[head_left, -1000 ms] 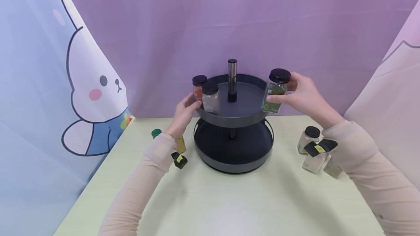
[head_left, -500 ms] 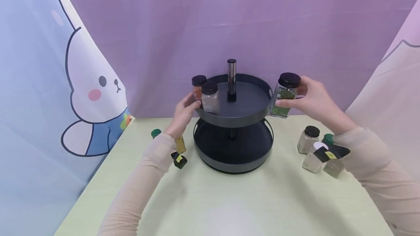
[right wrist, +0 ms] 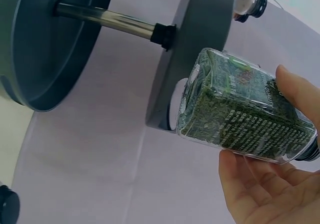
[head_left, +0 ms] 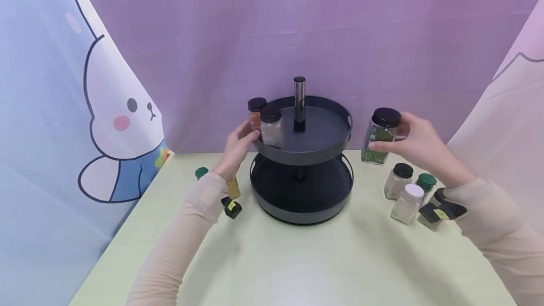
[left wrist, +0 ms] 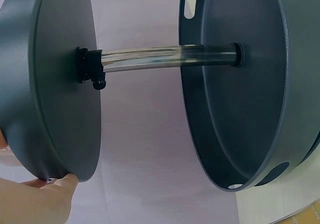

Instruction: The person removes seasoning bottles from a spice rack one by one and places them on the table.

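Note:
A black two-tier round tray (head_left: 301, 216) with a metal centre post (head_left: 299, 100) stands on the table. My left hand (head_left: 234, 152) grips the rim of its upper tier (left wrist: 65, 108) at the left. Beside those fingers, on that tier, are a black-lidded jar of orange spice (head_left: 255, 119) and a pale black-lidded jar (head_left: 272, 131). To the right of the tray, my right hand (head_left: 418, 143) holds a clear square spice jar of green dried herbs (right wrist: 245, 108) in the air, thumb on one side and fingers on the other. The jar has a black lid and printed label.
Several jars stand at the right of the table: a black-lidded one (head_left: 398, 183), a white-lidded one (head_left: 407, 204), a green-lidded one (head_left: 426, 182) and another partly behind the wrist camera. Left of the tray, a green lid (head_left: 201, 172) and a yellow jar (head_left: 233, 188) show behind the left arm.
My right hand has carried the herb jar away from the upper tier's right edge, rightward and down. My left hand stays at the upper tier's rim.

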A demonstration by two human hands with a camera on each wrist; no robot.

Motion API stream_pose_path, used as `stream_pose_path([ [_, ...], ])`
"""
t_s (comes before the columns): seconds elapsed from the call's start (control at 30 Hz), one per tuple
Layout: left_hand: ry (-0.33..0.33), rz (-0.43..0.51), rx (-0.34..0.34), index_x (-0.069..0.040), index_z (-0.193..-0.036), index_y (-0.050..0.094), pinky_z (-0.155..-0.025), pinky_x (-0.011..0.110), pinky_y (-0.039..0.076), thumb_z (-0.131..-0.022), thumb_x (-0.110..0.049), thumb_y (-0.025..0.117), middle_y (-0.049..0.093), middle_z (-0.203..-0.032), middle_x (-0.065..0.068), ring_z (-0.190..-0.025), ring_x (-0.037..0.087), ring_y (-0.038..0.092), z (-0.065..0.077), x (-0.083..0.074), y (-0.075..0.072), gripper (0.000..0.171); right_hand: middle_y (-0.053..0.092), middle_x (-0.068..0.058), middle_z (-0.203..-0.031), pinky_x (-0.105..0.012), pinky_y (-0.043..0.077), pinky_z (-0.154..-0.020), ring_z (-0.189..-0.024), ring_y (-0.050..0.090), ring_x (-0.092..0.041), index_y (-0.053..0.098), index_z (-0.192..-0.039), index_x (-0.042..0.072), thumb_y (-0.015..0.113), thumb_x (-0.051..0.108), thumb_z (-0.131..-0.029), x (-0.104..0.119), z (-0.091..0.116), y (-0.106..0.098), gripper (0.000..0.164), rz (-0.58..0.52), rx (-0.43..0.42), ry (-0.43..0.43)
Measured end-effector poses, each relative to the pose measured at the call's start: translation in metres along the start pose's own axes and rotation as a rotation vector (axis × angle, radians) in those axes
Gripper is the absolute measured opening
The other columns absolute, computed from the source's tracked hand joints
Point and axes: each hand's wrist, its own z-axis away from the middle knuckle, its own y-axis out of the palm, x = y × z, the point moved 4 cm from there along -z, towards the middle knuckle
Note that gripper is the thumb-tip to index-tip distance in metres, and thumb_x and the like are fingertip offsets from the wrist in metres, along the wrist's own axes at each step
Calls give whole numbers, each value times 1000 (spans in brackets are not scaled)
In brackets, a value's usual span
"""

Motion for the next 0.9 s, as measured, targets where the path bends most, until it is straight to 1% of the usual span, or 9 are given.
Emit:
stream_pose_path([
  [0.17,6,6,1,-17,-146,22,-113,36,23,-92,-30,52,30,-149,3,-137,16,28,0,0,0,63,54,-18,-121,-51,42,-86,-109,52,-33,44,-130,10,73,49,-71,-12,6,3,76,26,6,7],
  [0.27,2,5,-2,-18,-146,23,-113,37,24,-92,-30,52,30,-149,2,-136,16,28,0,0,0,63,55,-19,-120,-46,44,-83,-107,54,-33,45,-128,10,74,48,-71,-20,9,6,75,40,3,7],
  [0.4,1,8,-3,-18,-146,23,-113,37,24,-91,-30,52,31,-149,2,-136,16,28,0,0,0,63,58,-20,-117,-38,45,-76,-105,56,-33,46,-126,7,73,48,-71,-28,12,9,73,51,4,4],
  [0.57,9,10,-4,-17,-146,24,-113,36,24,-91,-29,53,31,-149,3,-136,16,28,-1,1,0,63,63,-21,-110,-34,45,-71,-101,59,-34,50,-122,8,74,48,-71,-39,18,13,69,81,-12,-4],
  [0.67,8,8,-3,-17,-146,24,-113,36,24,-91,-29,52,30,-149,4,-137,16,28,-2,2,-1,63,65,-20,-107,-34,45,-72,-100,60,-35,51,-119,8,75,47,-70,-45,22,14,67,91,-25,-9],
  [0.73,8,10,-5,-17,-146,24,-113,36,23,-91,-29,52,29,-149,4,-137,17,27,-2,2,-1,63,64,-22,-108,-38,47,-74,-100,60,-38,51,-120,6,75,45,-70,-48,24,16,67,86,-25,-16],
  [0.8,3,12,-6,-18,-146,24,-113,36,23,-91,-29,53,29,-149,4,-137,17,27,-2,1,-1,63,63,-22,-109,-39,48,-75,-100,60,-39,51,-120,5,76,43,-70,-52,26,17,67,75,-24,-27],
  [0.83,2,14,-2,-18,-146,24,-113,36,23,-91,-29,52,29,-149,4,-137,17,27,-1,1,-2,63,63,-22,-109,-37,49,-74,-97,62,-34,52,-119,4,76,42,-70,-53,27,17,66,69,-23,-33],
  [0.9,-6,12,1,-16,-146,23,-113,36,23,-92,-28,52,29,-149,5,-137,18,27,4,-5,-1,62,64,-20,-108,-34,48,-74,-89,65,-17,53,-119,5,77,40,-70,-57,29,19,64,61,-23,-50],
])
